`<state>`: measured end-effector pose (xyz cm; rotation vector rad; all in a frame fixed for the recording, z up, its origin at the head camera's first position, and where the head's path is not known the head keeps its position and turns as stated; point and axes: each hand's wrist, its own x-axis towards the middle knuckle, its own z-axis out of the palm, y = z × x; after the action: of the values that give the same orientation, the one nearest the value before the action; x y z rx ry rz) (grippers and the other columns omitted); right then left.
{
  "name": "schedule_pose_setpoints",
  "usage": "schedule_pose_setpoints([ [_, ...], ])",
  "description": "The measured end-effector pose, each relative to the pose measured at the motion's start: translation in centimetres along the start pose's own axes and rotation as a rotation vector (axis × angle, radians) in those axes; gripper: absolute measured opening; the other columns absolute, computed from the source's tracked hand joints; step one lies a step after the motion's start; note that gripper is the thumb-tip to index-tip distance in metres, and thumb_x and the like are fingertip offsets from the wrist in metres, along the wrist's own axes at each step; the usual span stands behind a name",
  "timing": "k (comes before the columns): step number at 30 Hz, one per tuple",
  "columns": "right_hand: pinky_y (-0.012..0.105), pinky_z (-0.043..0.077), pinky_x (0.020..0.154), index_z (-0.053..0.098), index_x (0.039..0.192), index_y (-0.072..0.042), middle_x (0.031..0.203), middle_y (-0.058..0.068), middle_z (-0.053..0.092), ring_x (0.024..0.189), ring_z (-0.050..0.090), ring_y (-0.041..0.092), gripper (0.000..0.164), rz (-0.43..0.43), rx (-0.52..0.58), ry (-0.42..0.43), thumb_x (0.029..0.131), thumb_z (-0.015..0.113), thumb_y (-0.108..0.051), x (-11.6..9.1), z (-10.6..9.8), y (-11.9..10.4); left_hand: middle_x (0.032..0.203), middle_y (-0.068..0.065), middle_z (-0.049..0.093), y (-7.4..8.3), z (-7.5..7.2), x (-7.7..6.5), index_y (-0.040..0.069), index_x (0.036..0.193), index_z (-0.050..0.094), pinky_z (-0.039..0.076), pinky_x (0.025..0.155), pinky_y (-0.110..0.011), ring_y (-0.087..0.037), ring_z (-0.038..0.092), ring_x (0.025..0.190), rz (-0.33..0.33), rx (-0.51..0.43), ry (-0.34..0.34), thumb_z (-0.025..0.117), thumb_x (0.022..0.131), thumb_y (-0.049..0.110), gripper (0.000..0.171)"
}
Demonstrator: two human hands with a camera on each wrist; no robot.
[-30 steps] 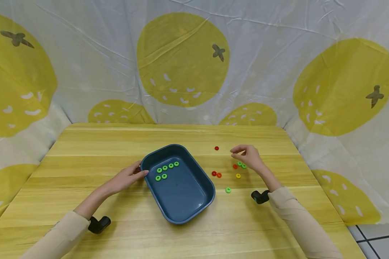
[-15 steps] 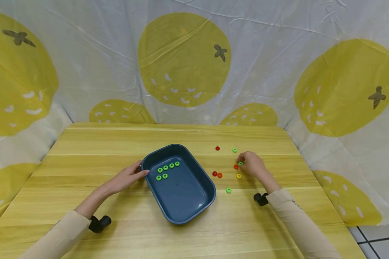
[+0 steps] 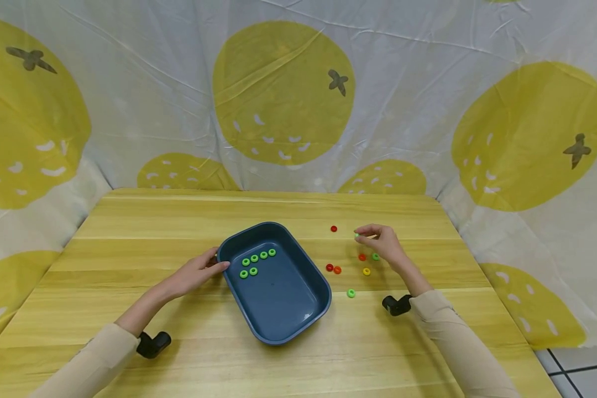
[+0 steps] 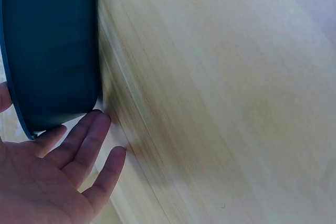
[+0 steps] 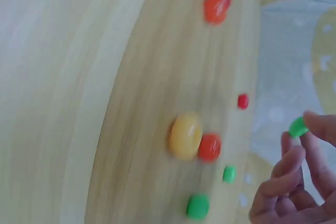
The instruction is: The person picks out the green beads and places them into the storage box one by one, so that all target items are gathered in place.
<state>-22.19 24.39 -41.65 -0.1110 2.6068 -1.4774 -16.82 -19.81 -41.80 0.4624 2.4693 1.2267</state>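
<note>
A dark blue plastic tub (image 3: 278, 301) stands on the wooden table, with several green rings (image 3: 254, 258) in two rows on its floor. My left hand (image 3: 196, 271) holds its left end, thumb over the rim and fingers against the outer wall. My right hand (image 3: 385, 243) is raised right of the tub. Thumb and fingertips pinch a small green ring (image 5: 298, 127). Below it on the table lie an orange-red ring (image 3: 362, 257), a green ring (image 3: 375, 256) and a yellow ring (image 3: 366, 272). Another green ring (image 5: 229, 174) shows in the right wrist view.
Between tub and right hand lie a dark red ring (image 3: 329, 267) and an orange ring (image 3: 337, 270) side by side. Farther back is a red ring (image 3: 334, 228); a green ring (image 3: 351, 293) lies nearer. A patterned cloth (image 3: 403, 110) hangs behind the table.
A green ring was set down toward the back. My right hand then reached down to the green pair, took one and lifted it up and left. Left hand and tub have stayed put.
</note>
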Motion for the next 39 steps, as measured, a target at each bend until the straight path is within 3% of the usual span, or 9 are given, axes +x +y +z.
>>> schedule_pose_setpoints([
  [4,0.024,0.041,0.064,0.062,0.117,-0.012,0.099,-0.006,0.057,0.073,0.049,0.012,0.028,0.183,0.437,-0.082,0.091,0.062,-0.023,0.2,0.5,-0.7,0.131,-0.023,0.052,0.1,-0.1,0.0,-0.002,0.142,0.031,0.042,0.098,-0.05,-0.033,0.05,0.118,0.005,0.005,-0.003,0.044,0.1,0.033,0.057],
  [7,0.021,0.039,0.063,0.064,0.109,-0.02,0.1,-0.007,0.056,0.07,0.048,0.008,0.018,0.239,0.608,-0.12,0.091,0.062,-0.022,0.3,1.0,-1.9,0.132,-0.023,0.051,0.2,0.0,0.0,-0.002,0.142,0.031,0.041,0.098,-0.051,-0.033,0.05,0.118,0.002,0.0,-0.001,0.044,0.1,0.032,0.056],
  [15,0.021,0.038,0.065,0.059,0.119,-0.01,0.097,-0.005,0.056,0.07,0.047,0.008,0.03,0.193,0.661,-0.185,0.091,0.062,-0.02,1.3,4.2,-6.5,0.132,-0.022,0.051,-0.1,0.0,-0.1,-0.001,0.143,0.03,0.04,0.099,-0.051,-0.034,0.049,0.119,-0.015,0.002,0.009,0.044,0.099,0.032,0.057],
  [21,0.023,0.038,0.064,0.054,0.127,-0.002,0.092,-0.005,0.057,0.07,0.046,0.011,0.039,0.139,0.665,-0.242,0.091,0.061,-0.015,2.3,7.8,-9.6,0.133,-0.022,0.05,0.0,0.1,0.0,0.0,0.143,0.03,0.039,0.101,-0.053,-0.034,0.048,0.121,-0.018,-0.002,0.009,0.044,0.099,0.034,0.058],
  [26,0.023,0.041,0.064,0.059,0.122,-0.001,0.089,-0.005,0.059,0.076,0.047,0.016,0.035,0.055,0.552,-0.262,0.09,0.062,-0.015,2.8,11.0,-11.1,0.133,-0.022,0.05,0.0,0.2,0.0,0.0,0.143,0.031,0.039,0.1,-0.053,-0.034,0.049,0.12,-0.017,0.002,0.01,0.044,0.099,0.035,0.057],
  [31,0.022,0.043,0.064,0.066,0.113,-0.004,0.09,-0.001,0.066,0.08,0.052,0.025,0.03,-0.112,0.307,-0.266,0.087,0.067,-0.017,3.0,13.8,-11.8,0.133,-0.023,0.051,0.1,0.2,0.1,-0.001,0.143,0.031,0.039,0.1,-0.053,-0.035,0.049,0.12,-0.017,0.0,0.009,0.044,0.099,0.034,0.057],
  [36,0.019,0.047,0.067,0.07,0.103,-0.006,0.094,0.006,0.069,0.083,0.061,0.023,0.02,-0.369,-0.178,-0.291,0.085,0.069,-0.014,3.0,15.7,-11.9,0.133,-0.022,0.051,0.0,0.1,0.0,0.0,0.143,0.03,0.04,0.1,-0.053,-0.035,0.049,0.12,-0.019,-0.015,0.002,0.044,0.1,0.034,0.057],
  [39,0.019,0.048,0.071,0.07,0.101,-0.011,0.095,0.002,0.069,0.086,0.062,0.017,0.017,-0.442,-0.475,-0.326,0.084,0.07,-0.015,2.7,16.4,-11.9,0.132,-0.022,0.051,-0.1,0.1,0.0,0.0,0.144,0.029,0.039,0.1,-0.053,-0.035,0.049,0.12,-0.013,-0.014,0.001,0.043,0.1,0.033,0.057],
])
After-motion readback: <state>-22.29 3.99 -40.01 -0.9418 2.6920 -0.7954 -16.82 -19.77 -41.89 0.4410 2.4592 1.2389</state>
